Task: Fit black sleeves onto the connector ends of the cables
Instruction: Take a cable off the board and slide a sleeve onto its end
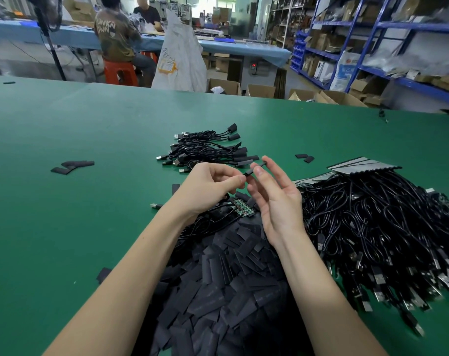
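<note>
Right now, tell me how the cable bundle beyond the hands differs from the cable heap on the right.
The far bundle is small and laid roughly parallel; the right heap is large and tangled. The far bundle's ends wear black sleeves; the right heap shows bare boards at its far end. Both are black USB cables lying on the green table.

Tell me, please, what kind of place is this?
Most likely a small factory or assembly workshop. A wide green table holds piles of black sleeves and cables, blue shelves are stacked with boxes, and other workers sit at a long bench.
</note>
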Available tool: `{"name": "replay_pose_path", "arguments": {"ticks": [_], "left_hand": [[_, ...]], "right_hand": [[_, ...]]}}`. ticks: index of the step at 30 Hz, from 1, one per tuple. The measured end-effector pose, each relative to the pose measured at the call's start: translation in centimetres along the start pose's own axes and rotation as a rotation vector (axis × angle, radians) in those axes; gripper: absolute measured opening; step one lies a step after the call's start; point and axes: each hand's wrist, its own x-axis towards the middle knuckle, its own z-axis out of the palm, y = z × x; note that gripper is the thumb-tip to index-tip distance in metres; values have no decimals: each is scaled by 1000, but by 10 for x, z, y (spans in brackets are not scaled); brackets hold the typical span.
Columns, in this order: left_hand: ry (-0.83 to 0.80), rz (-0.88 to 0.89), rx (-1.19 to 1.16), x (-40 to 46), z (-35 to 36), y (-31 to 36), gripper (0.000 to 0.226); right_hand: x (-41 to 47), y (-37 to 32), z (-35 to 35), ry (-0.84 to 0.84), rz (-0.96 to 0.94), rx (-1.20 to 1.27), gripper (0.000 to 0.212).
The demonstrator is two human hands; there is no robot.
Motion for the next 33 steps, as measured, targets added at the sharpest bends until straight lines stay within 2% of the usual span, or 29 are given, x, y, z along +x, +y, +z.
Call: {"name": "replay_pose_path", "arguments": {"ticks": [33], "left_hand": [[-6, 3, -59, -1, 1, 3, 12]], "right_hand": [[3, 3, -2, -12, -54, 28, 26]]}}
